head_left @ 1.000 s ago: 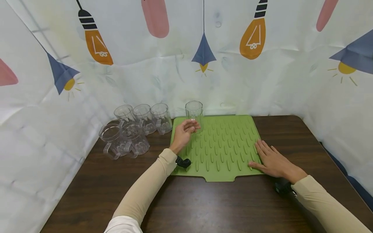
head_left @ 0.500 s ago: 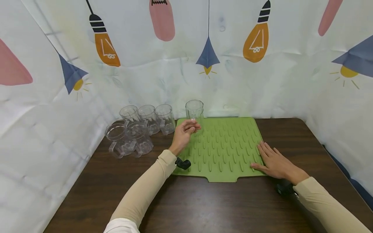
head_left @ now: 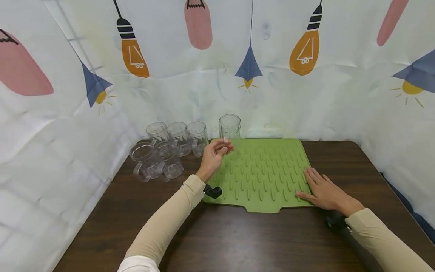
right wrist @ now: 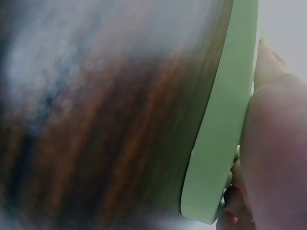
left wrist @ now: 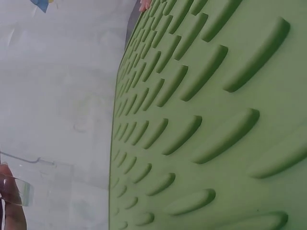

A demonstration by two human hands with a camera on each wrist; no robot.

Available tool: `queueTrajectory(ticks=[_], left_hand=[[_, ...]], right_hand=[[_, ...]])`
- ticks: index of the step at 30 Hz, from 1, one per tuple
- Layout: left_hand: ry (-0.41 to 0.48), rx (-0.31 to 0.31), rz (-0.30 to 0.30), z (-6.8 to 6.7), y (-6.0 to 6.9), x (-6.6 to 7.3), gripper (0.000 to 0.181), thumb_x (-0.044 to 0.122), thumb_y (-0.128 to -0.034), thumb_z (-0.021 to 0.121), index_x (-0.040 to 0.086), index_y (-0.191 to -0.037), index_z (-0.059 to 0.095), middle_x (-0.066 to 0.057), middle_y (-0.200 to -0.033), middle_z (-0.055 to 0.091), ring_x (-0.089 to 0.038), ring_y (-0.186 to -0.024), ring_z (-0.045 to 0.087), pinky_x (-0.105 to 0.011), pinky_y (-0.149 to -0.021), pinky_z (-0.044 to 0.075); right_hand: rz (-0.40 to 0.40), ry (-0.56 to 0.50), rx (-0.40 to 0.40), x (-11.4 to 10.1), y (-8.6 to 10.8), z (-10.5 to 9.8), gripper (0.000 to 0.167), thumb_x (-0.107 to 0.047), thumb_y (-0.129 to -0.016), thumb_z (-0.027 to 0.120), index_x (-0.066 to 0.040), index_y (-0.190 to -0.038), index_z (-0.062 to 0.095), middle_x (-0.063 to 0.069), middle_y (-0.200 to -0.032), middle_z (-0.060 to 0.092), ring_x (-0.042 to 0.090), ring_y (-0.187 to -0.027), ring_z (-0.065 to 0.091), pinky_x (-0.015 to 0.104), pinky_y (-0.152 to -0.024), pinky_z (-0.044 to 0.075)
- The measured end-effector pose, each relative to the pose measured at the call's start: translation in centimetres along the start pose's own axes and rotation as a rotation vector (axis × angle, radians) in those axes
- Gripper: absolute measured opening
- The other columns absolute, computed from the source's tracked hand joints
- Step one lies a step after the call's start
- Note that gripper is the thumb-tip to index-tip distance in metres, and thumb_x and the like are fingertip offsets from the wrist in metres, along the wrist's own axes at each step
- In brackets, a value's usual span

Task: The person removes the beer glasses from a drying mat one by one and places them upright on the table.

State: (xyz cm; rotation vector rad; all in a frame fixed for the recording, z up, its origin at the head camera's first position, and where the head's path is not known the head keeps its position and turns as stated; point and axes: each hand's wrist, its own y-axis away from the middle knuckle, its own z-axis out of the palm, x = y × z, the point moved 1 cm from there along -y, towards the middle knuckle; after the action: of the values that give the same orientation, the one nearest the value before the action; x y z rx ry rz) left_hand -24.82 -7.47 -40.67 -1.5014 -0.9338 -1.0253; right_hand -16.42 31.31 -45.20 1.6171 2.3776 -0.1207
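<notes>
My left hand (head_left: 215, 155) grips a clear mug (head_left: 230, 124) by its handle over the back left part of a green ridged mat (head_left: 265, 172). Whether the mug's base touches the mat, I cannot tell. The left wrist view catches some left fingers (left wrist: 13, 211) at the mug's transparent handle, with the ridged mat (left wrist: 206, 158) filling the right. My right hand (head_left: 326, 192) lies flat, fingers outstretched, over the mat's right edge near its front corner. Close up in the right wrist view, that hand (right wrist: 280, 143) rests against the mat's pale green rim (right wrist: 218, 134).
Several more clear mugs (head_left: 170, 160) stand in two rows on the dark wooden table (head_left: 217, 241), left of the mat. A white patterned cloth (head_left: 204, 90) hangs behind the table and along its sides.
The head view has shifted, so the mat and standing mugs appear farther right. My left hand and its mug sit slightly farther left relative to them. My right hand stays on the mat's edge.
</notes>
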Motion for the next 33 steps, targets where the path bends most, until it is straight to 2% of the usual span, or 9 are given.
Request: queueTrajectory(ticks=[4, 11, 18, 24, 33], left_hand=[[-0.054, -0.007, 0.025, -0.4, 0.3, 0.5, 0.023, 0.0, -0.1044, 0.055, -0.001, -0.125, 0.064, -0.023, -0.121, 0.072, -0.017, -0.106, 0.074, -0.041, -0.1, 0.061], [-0.126, -0.023, 0.059, -1.0, 0.7, 1.5, 0.022, -0.001, -0.1046, 0.054, -0.003, -0.124, 0.064, -0.023, -0.119, 0.073, -0.029, -0.109, 0.073, -0.035, -0.099, 0.061], [-0.184, -0.047, 0.106, -1.6, 1.2, 2.5, 0.021, -0.004, -0.1042, 0.053, -0.003, -0.122, 0.065, -0.023, -0.117, 0.073, -0.037, -0.109, 0.073, -0.034, -0.101, 0.061], [-0.284, -0.064, 0.145, -1.8, 1.7, 3.3, 0.022, -0.002, -0.1045, 0.054, -0.004, -0.123, 0.065, -0.02, -0.114, 0.074, -0.034, -0.106, 0.074, -0.035, -0.1, 0.062], [-0.427, -0.067, 0.234, -1.8, 2.6, 4.3, 0.02, 0.0, -0.1046, 0.054, 0.003, -0.118, 0.069, -0.014, -0.107, 0.076, -0.027, -0.098, 0.075, -0.04, -0.092, 0.064]], right_hand=[[0.003, -0.018, -0.012, 0.1, 0.0, 0.0, 0.099, -0.06, -0.099, 0.058, 0.01, -0.159, 0.023, 0.036, -0.168, 0.017, 0.056, -0.154, 0.019, 0.078, -0.121, 0.016], [-0.005, -0.019, -0.013, 0.2, 0.0, 0.1, 0.099, -0.06, -0.1, 0.058, 0.011, -0.159, 0.023, 0.037, -0.166, 0.018, 0.057, -0.153, 0.02, 0.078, -0.12, 0.018], [0.011, -0.066, -0.029, 0.2, -0.2, -0.1, 0.099, -0.059, -0.1, 0.057, 0.011, -0.16, 0.02, 0.038, -0.167, 0.014, 0.058, -0.154, 0.016, 0.08, -0.119, 0.013], [0.018, -0.089, -0.027, 0.1, -0.1, -0.3, 0.099, -0.059, -0.101, 0.057, 0.012, -0.159, 0.02, 0.038, -0.167, 0.013, 0.059, -0.154, 0.014, 0.081, -0.118, 0.012], [0.021, -0.098, -0.016, 0.1, -0.2, -1.1, 0.097, -0.058, -0.102, 0.054, 0.01, -0.161, 0.016, 0.037, -0.168, 0.011, 0.058, -0.155, 0.013, 0.082, -0.118, 0.01]])
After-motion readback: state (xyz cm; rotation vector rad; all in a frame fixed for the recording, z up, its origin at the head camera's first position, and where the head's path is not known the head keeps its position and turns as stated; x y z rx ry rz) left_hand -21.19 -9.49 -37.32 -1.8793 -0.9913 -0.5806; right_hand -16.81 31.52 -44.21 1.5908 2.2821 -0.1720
